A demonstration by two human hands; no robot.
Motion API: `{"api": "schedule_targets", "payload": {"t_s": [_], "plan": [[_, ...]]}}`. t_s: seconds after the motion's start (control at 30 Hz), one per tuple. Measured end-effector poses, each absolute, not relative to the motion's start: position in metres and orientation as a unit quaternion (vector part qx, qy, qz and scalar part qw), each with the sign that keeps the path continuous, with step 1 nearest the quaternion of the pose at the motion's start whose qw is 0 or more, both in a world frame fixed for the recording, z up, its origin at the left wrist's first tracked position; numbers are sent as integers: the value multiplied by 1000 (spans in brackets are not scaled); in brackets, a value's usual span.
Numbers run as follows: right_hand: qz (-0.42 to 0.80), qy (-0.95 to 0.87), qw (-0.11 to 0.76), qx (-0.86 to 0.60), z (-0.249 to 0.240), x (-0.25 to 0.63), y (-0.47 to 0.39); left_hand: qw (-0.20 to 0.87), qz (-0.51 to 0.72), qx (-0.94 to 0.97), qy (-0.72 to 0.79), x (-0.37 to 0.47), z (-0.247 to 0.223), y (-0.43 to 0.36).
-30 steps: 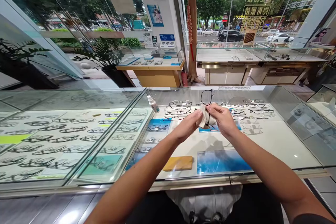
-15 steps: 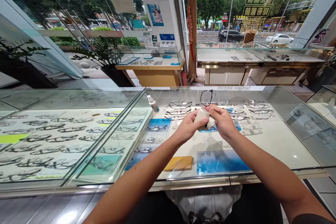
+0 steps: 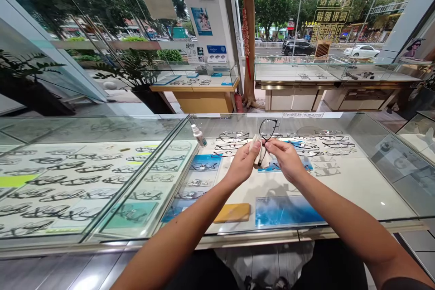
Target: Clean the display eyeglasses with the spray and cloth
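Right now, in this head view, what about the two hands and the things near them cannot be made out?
All in the head view:
1. Lower part of the thin black-framed eyeglasses: mostly hidden by the crumpled beige cloth and the left hand.
2. Some left fingertips: hidden behind the cloth.
3. Label text on the small white plastic bottle: too small.
4. Black fabric sleeve: cut off by the bottom edge.

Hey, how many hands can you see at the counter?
2: the left hand grips the pale cloth, and the right hand holds the eyeglasses, both above the glass display case.
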State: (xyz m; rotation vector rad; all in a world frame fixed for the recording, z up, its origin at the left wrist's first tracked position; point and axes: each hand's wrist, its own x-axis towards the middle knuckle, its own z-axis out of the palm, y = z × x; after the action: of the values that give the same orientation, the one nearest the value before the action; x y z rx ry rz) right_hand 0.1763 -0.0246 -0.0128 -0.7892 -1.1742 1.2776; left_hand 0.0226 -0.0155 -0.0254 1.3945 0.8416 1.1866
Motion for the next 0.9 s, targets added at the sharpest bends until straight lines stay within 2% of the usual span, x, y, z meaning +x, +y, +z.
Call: {"api": "schedule_targets", "payload": {"t_s": [0.1,0.33,0.5,0.67,0.9], "plan": [[573,-467,580,-341,-13,180,-21,577,466,580,338,23,-29,-13],[553,-462,600,-348,-7,191,-15,630,490,474,371,20,-38,-1],[530,-536,553,-356,-7,192,-18,639,534,424,357,11,-30,6],[545,-562,494,-378,-8,187,-23,628,531,487,295,11,-16,0],[591,-537,479,-365,-13,187,-23,589,514,565,264,8,-12,0]]}}
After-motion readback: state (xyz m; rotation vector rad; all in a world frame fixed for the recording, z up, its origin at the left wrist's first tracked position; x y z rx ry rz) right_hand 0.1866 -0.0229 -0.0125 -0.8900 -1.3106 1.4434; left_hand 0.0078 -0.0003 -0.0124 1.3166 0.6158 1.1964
